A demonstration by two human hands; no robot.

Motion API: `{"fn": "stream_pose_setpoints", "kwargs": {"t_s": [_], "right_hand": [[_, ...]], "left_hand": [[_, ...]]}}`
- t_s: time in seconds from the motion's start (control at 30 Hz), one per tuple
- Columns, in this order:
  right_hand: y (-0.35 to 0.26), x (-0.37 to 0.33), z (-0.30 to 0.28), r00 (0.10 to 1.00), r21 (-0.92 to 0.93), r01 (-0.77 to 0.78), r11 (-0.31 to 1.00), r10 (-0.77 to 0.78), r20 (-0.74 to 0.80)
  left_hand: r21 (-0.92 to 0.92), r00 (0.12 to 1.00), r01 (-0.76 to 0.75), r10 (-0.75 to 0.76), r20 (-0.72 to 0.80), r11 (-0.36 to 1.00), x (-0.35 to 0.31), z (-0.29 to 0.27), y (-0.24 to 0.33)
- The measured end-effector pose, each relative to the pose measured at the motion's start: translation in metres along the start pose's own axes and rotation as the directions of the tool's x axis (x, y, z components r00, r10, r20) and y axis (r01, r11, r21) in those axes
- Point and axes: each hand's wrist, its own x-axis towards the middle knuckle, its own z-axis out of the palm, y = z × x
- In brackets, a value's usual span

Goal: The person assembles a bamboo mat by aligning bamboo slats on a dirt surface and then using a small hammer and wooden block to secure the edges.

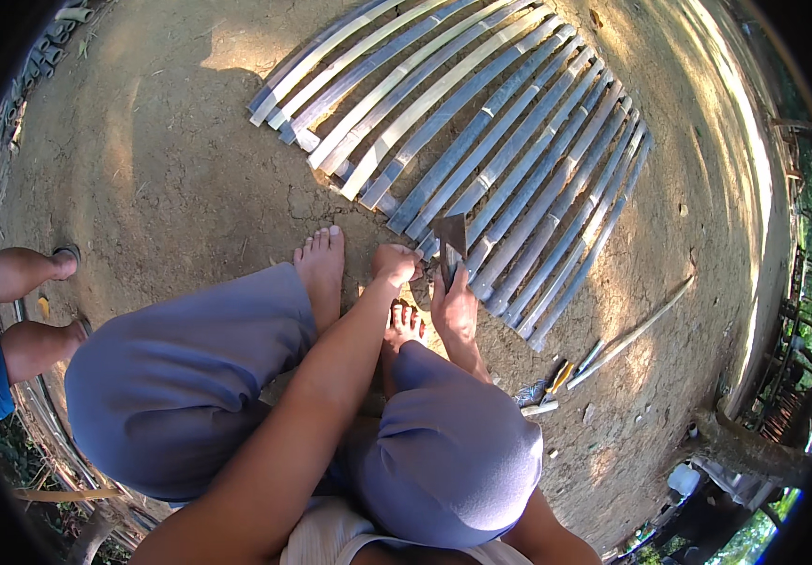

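Note:
Split bamboo slats (519,141) lie side by side in a panel on the ground before me, over crosswise pieces partly visible beneath. At the panel's near edge, my left hand (394,265) is closed, its fingertips pinched together by a slat's end. Whatever it pinches is too small to make out. Just to its right, my right hand (455,306) is wrapped round a short tool with a broad, flat, dark metal head (450,233). That head is raised over the slat ends, close to the left hand's fingers.
A pale stick (636,330), a yellow-and-black handled tool (558,377) and a small heap of nails (530,391) lie on the dirt at right. My bare feet (319,268) are beside the panel. Another person's legs (29,273) stand at far left. Cut bamboo (43,56) is piled far left.

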Motion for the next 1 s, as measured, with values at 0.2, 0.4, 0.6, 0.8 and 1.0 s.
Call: {"fn": "stream_pose_setpoints", "kwargs": {"t_s": [0.2,0.4,0.6,0.8,1.0], "right_hand": [[0.002,-0.022,0.001,0.869,0.102,0.363,0.926,-0.297,-0.396],[-0.024,-0.006,-0.02,0.981,0.146,0.132,0.98,-0.108,-0.164],[0.012,0.009,-0.001,0.995,-0.218,-0.053,0.975,0.071,0.075],[0.011,-0.007,-0.003,0.994,-0.079,0.038,0.996,-0.045,-0.095],[0.009,-0.012,0.001,1.0,0.057,0.012,0.998,-0.011,-0.015]], "left_hand": [[0.041,0.997,0.063,-0.062,-0.039,0.997,0.002,0.005,0.003],[0.058,1.0,-0.007,0.007,-0.006,0.998,0.013,-0.011,-0.004],[0.042,0.995,0.087,-0.085,-0.05,0.995,-0.005,0.01,0.012],[0.062,0.998,0.06,-0.058,-0.02,0.996,-0.002,0.003,-0.004],[0.213,0.983,-0.06,0.095,-0.158,0.975,0.03,-0.032,-0.018]]}}
